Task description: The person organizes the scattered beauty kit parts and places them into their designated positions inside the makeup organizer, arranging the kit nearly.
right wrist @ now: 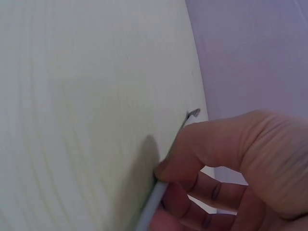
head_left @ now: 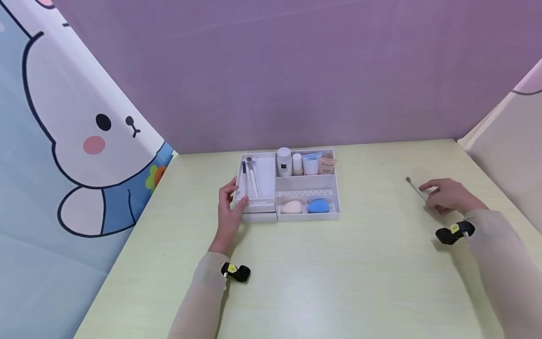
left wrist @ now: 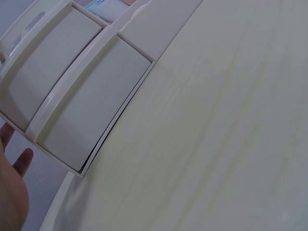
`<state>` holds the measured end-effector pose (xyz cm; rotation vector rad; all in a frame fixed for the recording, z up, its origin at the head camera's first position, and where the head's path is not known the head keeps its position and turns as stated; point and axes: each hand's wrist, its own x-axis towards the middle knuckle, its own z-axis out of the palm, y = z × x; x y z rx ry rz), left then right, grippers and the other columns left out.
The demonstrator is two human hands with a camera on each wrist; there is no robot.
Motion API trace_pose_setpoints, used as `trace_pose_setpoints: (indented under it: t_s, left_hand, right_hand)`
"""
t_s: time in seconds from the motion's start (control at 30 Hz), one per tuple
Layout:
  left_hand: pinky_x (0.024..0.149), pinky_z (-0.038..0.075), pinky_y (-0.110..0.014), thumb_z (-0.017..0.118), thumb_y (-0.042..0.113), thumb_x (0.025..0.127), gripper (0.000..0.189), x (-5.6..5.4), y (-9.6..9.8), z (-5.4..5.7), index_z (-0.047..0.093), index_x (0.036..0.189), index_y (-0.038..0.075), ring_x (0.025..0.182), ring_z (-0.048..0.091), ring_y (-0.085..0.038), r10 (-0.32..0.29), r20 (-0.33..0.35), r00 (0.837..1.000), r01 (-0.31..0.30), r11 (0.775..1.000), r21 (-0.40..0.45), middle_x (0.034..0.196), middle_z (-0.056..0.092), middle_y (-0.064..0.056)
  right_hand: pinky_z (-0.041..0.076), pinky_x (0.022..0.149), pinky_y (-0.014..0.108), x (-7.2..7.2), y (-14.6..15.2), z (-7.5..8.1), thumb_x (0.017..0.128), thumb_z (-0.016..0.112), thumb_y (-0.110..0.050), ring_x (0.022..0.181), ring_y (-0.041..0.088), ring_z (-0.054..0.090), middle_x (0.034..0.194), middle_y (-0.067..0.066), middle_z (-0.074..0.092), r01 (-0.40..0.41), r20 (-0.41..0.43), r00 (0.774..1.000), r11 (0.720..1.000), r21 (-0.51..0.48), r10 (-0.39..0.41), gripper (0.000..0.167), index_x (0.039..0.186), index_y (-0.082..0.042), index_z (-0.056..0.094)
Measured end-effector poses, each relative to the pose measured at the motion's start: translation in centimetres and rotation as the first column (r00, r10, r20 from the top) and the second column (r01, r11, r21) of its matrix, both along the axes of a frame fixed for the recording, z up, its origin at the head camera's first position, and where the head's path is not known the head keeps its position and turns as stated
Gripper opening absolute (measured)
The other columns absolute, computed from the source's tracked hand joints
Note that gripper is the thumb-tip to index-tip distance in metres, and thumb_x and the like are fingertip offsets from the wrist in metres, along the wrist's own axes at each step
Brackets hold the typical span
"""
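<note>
At the right of the table, my right hand [head_left: 450, 195] pinches a slim makeup brush [head_left: 416, 189] between thumb and fingers. Its pale handle [right wrist: 153, 204] runs under the thumb in the right wrist view, and its small dark tip [right wrist: 194, 113] points away, low over the tabletop. My left hand [head_left: 229, 212] grips the front left corner of a white cosmetics organizer [head_left: 308, 217], thumb at the front rim and fingers along the side. Two fingers [left wrist: 23, 161] show beside its wall in the left wrist view. Several brushes [head_left: 252, 178] lie in the organizer's left tray.
Bottles [head_left: 284, 162] and tubes [head_left: 311, 164] stand in the organizer's back compartment. A pink sponge [head_left: 292, 207] and a blue sponge [head_left: 318, 206] sit at its front. Two drawers [left wrist: 96, 101] face forward, closed. A purple cloth [head_left: 296, 75] hangs behind the table [head_left: 338, 282].
</note>
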<state>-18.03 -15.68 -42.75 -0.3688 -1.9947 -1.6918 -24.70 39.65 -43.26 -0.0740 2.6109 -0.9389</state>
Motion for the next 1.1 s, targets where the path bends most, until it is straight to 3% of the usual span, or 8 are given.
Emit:
trace_pose_setpoints:
  t_s: [0.23,0.37,0.6,0.83,0.97,1.03,1.1]
  left_hand:
    - [0.097,0.032,-0.033,0.059,-0.005,0.089,0.035,-0.1,-0.1,-0.2,0.042,0.117,-0.018,0.126,0.043,-0.030,0.000,0.004,1.000,0.000,1.000,-0.004,0.148,0.041,-0.029]
    - [0.099,0.031,-0.040,0.059,-0.004,0.090,0.035,0.0,-0.1,-0.1,0.042,0.117,-0.018,0.127,0.042,-0.031,0.000,0.016,1.000,0.001,1.000,-0.007,0.148,0.040,-0.028]
    - [0.101,0.030,-0.045,0.058,-0.004,0.089,0.035,0.1,0.0,-0.1,0.041,0.117,-0.018,0.130,0.040,-0.040,0.002,0.016,1.000,-0.002,1.000,-0.003,0.148,0.040,-0.029]
    - [0.099,0.030,-0.040,0.059,-0.002,0.090,0.036,0.0,-0.1,-0.2,0.042,0.118,-0.017,0.131,0.040,-0.039,0.001,0.024,1.000,-0.001,1.000,-0.006,0.149,0.040,-0.028]
    - [0.098,0.030,-0.039,0.059,-0.001,0.090,0.036,0.0,-0.1,-0.3,0.042,0.118,-0.016,0.131,0.040,-0.038,-0.001,0.031,1.000,0.001,1.000,-0.005,0.149,0.040,-0.027]
    - [0.099,0.030,-0.038,0.059,0.000,0.090,0.037,0.0,-0.1,-0.3,0.042,0.118,-0.016,0.131,0.039,-0.038,0.000,0.032,0.999,0.000,1.000,-0.006,0.149,0.040,-0.027]
    - [0.099,0.031,-0.037,0.059,0.001,0.090,0.037,0.0,-0.1,-0.3,0.042,0.118,-0.016,0.131,0.040,-0.038,0.003,0.030,1.000,-0.003,1.000,-0.009,0.149,0.041,-0.027]
  right_hand:
    - [0.053,0.060,0.040,0.2,-0.3,-0.3,0.077,0.064,-0.004,0.070,0.023,0.057,0.102,0.027,0.059,-0.003,-0.010,1.000,1.000,0.028,0.004,0.064,0.135,0.010,0.040]
    - [0.053,0.062,0.041,0.4,-0.3,-0.1,0.079,0.064,-0.004,0.073,0.023,0.058,0.105,0.028,0.060,-0.018,0.007,1.000,1.000,-0.006,0.018,0.066,0.138,0.012,0.036]
    - [0.055,0.067,0.040,0.8,-0.5,-0.2,0.085,0.068,-0.006,0.080,0.022,0.061,0.109,0.022,0.060,-0.003,0.047,0.999,0.985,-0.173,0.011,0.072,0.144,0.012,0.030]
    - [0.056,0.068,0.039,0.8,-1.4,-1.0,0.087,0.067,-0.001,0.077,0.016,0.063,0.102,0.006,0.062,0.041,0.080,0.997,0.937,-0.347,-0.014,0.070,0.144,0.010,0.029]
    - [0.056,0.065,0.037,1.1,-2.4,-1.2,0.086,0.067,0.002,0.073,0.016,0.063,0.098,0.002,0.062,0.062,0.098,0.995,0.893,-0.445,-0.020,0.047,0.126,-0.021,0.058]
    - [0.056,0.063,0.035,1.2,-2.9,-1.3,0.086,0.066,0.004,0.072,0.015,0.063,0.096,0.001,0.062,0.065,0.105,0.994,0.867,-0.494,-0.014,0.049,0.111,-0.038,0.060]
    - [0.056,0.062,0.035,1.3,-3.5,-1.3,0.086,0.065,0.006,0.071,0.015,0.063,0.095,0.000,0.062,0.053,0.105,0.994,0.848,-0.528,0.003,0.053,0.106,-0.043,0.060]
